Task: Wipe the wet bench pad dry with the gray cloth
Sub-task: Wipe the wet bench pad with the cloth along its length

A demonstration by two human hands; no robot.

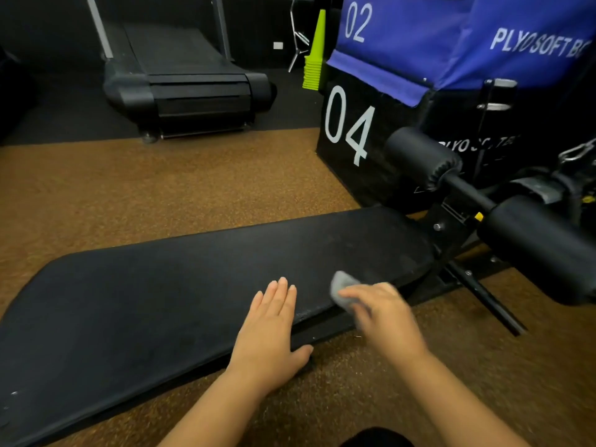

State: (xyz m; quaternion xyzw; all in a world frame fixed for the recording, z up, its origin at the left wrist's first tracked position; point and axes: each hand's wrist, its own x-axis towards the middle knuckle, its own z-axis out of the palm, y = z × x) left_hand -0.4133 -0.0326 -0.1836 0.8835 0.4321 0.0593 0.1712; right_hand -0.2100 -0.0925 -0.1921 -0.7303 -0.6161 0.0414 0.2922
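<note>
A long black bench pad (180,285) lies low across the view, running from lower left to centre right. My left hand (271,327) rests flat on the pad's near edge, fingers together and thumb hooked over the side. My right hand (383,314) is blurred and grips a small crumpled gray cloth (343,287), pressed onto the pad near its right end. Most of the cloth is hidden under my fingers.
Black foam rollers (422,159) on a bar stick out from the bench frame at the right. Stacked plyo boxes, black "04" (351,130) and blue "02" (419,37), stand behind. A treadmill (187,82) and stacked green cones (314,59) are farther back. The floor is brown rubber.
</note>
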